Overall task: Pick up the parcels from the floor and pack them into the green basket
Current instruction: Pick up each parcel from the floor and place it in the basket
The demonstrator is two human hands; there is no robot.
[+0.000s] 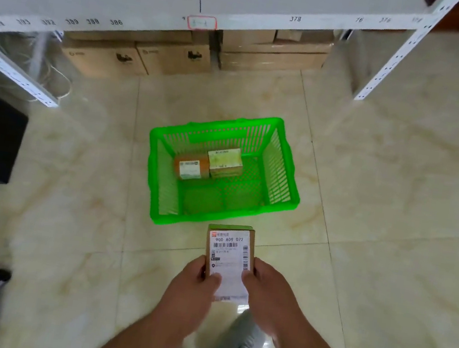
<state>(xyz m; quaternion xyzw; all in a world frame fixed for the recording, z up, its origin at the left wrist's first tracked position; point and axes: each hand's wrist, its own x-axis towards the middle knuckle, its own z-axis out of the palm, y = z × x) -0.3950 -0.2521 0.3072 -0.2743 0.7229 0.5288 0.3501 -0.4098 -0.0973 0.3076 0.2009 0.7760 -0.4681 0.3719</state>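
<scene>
I hold a small brown cardboard parcel with a white shipping label [230, 251] between both hands, my left hand [194, 283] and right hand [270, 291] each gripping a side with thumbs on the label. At twelve o'clock, the green slotted plastic basket [286, 167] sits on the cream tiled floor [399, 184], holding two small labelled boxes [209, 163].

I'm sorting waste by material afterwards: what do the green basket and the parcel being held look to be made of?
The green basket looks like moulded plastic with a slight gloss: uniform bright colour, slotted walls, perforated floor. The parcel, gripped by the left hand and right hand, looks like matt brown cardboard, with brown edges showing around a white printed paper label with barcodes.
</scene>
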